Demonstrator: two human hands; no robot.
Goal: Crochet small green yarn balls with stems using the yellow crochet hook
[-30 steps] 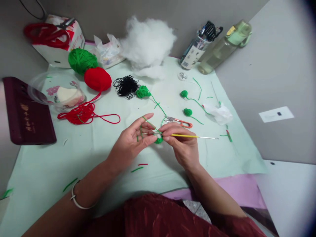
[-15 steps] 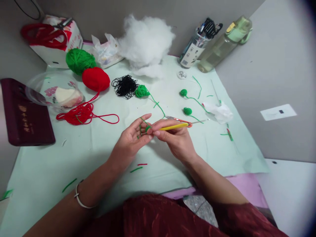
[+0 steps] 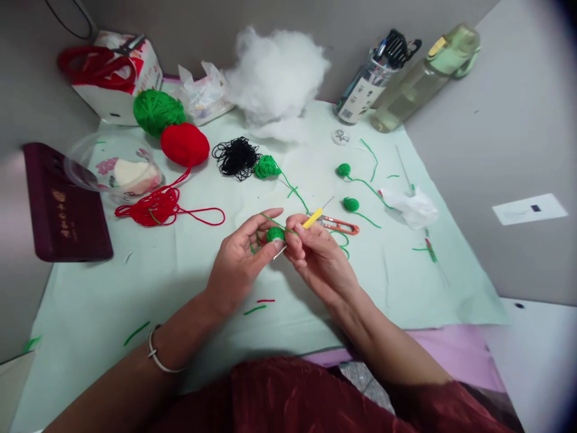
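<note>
Holds a green ball (image 3: 274, 234) above the middle of the tabletop (image 3: 297, 319), with the thumb and fingers of the left grip (image 3: 237, 255) closed on it and green yarn looped over the fingers. Pinches a yellow-handled hook (image 3: 312, 219) in the right grip (image 3: 320, 255), thumb and fingers nearly together, with a metal end showing just beside the ball. Has orange snips (image 3: 345, 227) just beyond the right grip, near loose green loops (image 3: 345, 243), both close enough to get in the way. Farther right, shows two small balls (image 3: 350, 204) with yarn tails and a crumpled tissue (image 3: 417, 207). Beyond the left grip, shows a green bundle (image 3: 267, 166) beside a black tangle (image 3: 237, 158), then red loops (image 3: 151, 207) running up to a red yarn ball (image 3: 185, 144), against a green yarn ball (image 3: 157, 112). Farther left, shows a clear bowl (image 3: 124, 147) next to a maroon case (image 3: 67, 210). Along the back, shows a box (image 3: 106, 107) topped with red scissors (image 3: 97, 66), white stuffing (image 3: 277, 75), a pen cup (image 3: 360, 96) and a bottle (image 3: 406, 99).
</note>
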